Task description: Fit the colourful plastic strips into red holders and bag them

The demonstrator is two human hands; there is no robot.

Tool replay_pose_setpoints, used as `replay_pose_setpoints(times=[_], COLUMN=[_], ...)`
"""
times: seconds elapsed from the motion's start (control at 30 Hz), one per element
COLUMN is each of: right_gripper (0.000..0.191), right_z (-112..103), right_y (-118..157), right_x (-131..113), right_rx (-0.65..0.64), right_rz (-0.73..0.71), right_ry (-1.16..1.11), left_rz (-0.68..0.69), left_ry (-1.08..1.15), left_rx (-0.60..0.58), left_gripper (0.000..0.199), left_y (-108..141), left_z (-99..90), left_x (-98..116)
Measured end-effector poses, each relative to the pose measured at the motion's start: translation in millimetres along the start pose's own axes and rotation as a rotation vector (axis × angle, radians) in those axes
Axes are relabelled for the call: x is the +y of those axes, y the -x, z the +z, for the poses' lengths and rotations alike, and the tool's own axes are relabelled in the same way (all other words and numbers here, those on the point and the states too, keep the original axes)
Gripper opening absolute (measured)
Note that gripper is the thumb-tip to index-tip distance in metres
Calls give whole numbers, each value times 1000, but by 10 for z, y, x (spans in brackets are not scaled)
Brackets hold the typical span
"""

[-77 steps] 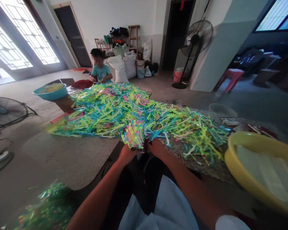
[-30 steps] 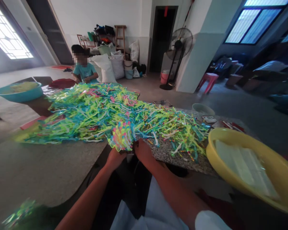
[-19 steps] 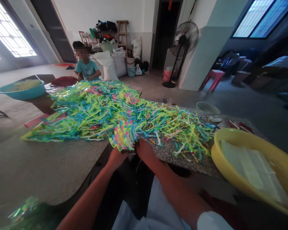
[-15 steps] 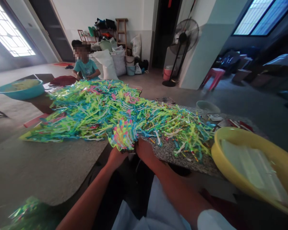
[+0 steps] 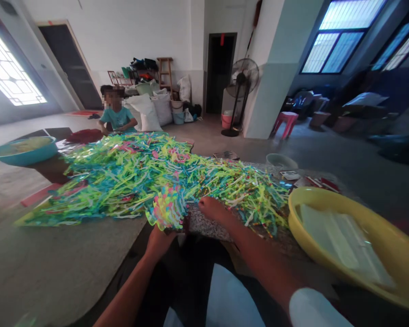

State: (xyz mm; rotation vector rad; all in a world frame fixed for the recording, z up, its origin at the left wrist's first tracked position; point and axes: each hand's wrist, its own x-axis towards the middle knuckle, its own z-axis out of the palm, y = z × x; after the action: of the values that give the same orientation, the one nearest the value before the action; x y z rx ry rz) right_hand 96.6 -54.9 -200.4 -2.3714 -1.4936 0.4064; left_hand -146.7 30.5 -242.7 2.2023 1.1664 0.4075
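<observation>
Green, blue and pink plastic strips lie in a wide pile (image 5: 122, 177) across the stone-topped table (image 5: 207, 222). My left hand (image 5: 161, 238) is closed round the lower end of a bunch of curled strips (image 5: 167, 208), which fans upward at the table's near edge. To the right of that bunch, my right hand (image 5: 209, 208) is raised over the table beside the pile, its fingers pinched together. Whatever those fingertips hold, if anything, is too small to make out.
A yellow basin (image 5: 303, 227) with clear plastic sheets stands at the right. A blue basin (image 5: 27, 156) is at the far left. Across the pile sits a person (image 5: 117, 118). Behind are white sacks (image 5: 145, 111) and a standing fan (image 5: 240, 86).
My right hand has moved away from the bunch, to the right. My left hand still holds the bunch. The view has tilted up and shifted right.
</observation>
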Motion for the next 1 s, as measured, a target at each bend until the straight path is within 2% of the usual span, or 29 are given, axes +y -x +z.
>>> replay_pose_setpoints(times=[0.1,0.2,0.3,0.4,0.53,0.73,0.87,1.0], right_gripper=[35,39,41,42,39,33,35,34], right_z=[-360,-542,-526,-422,-312,-241,-226,-246], right_y=[-339,-653,-903,-1111,-1282,-1169,-975,-761], right_x=[336,558,603,525,410,389,428,482], right_rx=[178,200,146,92,56,49,108,183], right_rz=[207,258,167,63,111,165,164,132], right_ry=[74,152,235,280,277,272,196,110], left_rz=[-20,-42,-49,-47,-28,-23,-3,-26], left_ry=[-26,-26,-3,31,92,84,72,73], left_rx=[2,1,11,7,-20,-16,-15,-16], left_gripper=[38,37,41,43,39,30,36,32], left_y=[-3,-11,-20,-31,-43,-56,-61,-64], left_z=[-13,-21,-19,-14,-20,-18,-15,2], left_x=[-18,-46,-83,-109,-111,-124,-121,-130])
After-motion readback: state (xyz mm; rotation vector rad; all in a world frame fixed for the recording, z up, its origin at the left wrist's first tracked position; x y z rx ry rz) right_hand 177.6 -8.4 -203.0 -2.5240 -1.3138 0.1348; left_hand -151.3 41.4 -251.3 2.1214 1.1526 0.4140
